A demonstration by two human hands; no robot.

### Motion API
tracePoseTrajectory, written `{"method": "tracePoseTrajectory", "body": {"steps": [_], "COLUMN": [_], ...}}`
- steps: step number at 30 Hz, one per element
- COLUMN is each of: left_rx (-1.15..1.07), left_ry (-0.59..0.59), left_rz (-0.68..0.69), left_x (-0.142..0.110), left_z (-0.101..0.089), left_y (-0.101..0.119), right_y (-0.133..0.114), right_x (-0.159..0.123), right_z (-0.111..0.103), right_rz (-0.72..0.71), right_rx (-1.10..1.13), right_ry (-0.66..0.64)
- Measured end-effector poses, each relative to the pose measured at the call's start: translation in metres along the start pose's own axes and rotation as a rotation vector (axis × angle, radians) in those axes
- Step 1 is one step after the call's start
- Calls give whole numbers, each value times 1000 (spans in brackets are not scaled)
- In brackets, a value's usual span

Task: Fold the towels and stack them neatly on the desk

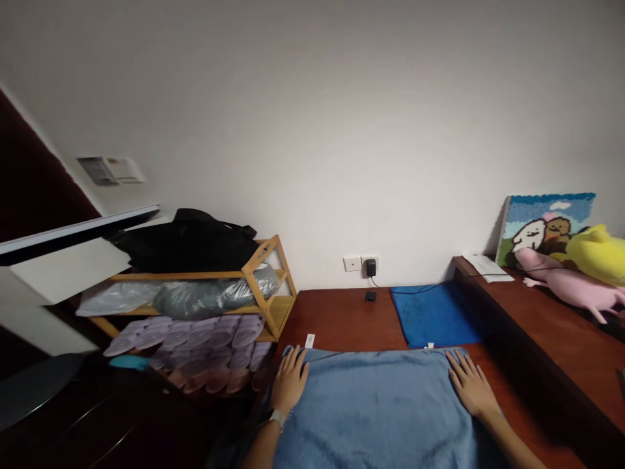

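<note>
A light blue towel (381, 410) lies spread on the dark red wooden table (346, 319) in front of me. My left hand (289, 383) rests flat on the towel's far left corner, fingers stretched out; a band sits on its wrist. My right hand (469, 385) lies flat on the far right corner, fingers apart. Neither hand holds anything. A small white label (309, 341) sticks out at the towel's far left edge.
A folded darker blue towel (434, 316) lies further back. A plugged charger (370, 267) and small black object (370, 296) sit near the wall. A raised shelf at right carries a pink plush (566, 283), yellow plush (598, 254), picture and papers. A wooden rack (263, 286) with slippers and bags stands left.
</note>
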State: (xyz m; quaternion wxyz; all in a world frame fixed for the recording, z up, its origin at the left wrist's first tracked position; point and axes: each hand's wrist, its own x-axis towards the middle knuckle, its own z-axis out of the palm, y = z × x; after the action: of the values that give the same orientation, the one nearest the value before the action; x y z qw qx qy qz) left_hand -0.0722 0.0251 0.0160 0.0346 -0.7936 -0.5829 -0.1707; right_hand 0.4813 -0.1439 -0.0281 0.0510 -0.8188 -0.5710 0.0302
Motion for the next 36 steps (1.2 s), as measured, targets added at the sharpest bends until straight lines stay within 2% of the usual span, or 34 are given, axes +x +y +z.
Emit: {"method": "tracePoseTrajectory", "body": {"steps": [3, 8, 13, 16, 19, 22, 24, 25, 28, 31, 33, 35, 36], "left_rx": [12, 48, 48, -9, -54, -52, -44, -43, -56, -91, -111, -122, -125], "left_ry": [-94, -105, -95, -143, -200, -125, -70, -55, -32, -28, -21, 4, 19], "left_rz": [-45, -95, -139, -136, -121, -72, -56, -54, -55, -43, -46, -61, -66], "left_x": [9, 6, 3, 3, 2, -4, -9, -11, -13, -12, -12, -11, -11], "left_z": [15, 25, 24, 18, 9, 6, 8, 9, 11, 12, 13, 16, 18], "left_y": [0, -3, -4, -10, -15, -15, -14, -13, -12, -14, -15, -17, -18], "right_y": [1, 2, 3, 8, 14, 11, -8, -26, -107, -200, -243, -261, -259], "right_x": [2, 6, 5, 5, 8, 13, 14, 13, 4, -10, -16, -18, -17], "right_z": [3, 2, 10, 11, 4, -11, -21, -24, -30, -27, -20, -14, -11], "right_rz": [31, 117, 118, 109, 115, 126, 127, 105, -114, -369, -471, -483, -469], "right_rx": [9, -22, -38, -23, -26, -105, -181, -204, -127, 98, 175, 194, 187], "right_ry": [-29, -8, -17, -23, -63, -129, -86, -32, 123, 82, -6, -84, -107]}}
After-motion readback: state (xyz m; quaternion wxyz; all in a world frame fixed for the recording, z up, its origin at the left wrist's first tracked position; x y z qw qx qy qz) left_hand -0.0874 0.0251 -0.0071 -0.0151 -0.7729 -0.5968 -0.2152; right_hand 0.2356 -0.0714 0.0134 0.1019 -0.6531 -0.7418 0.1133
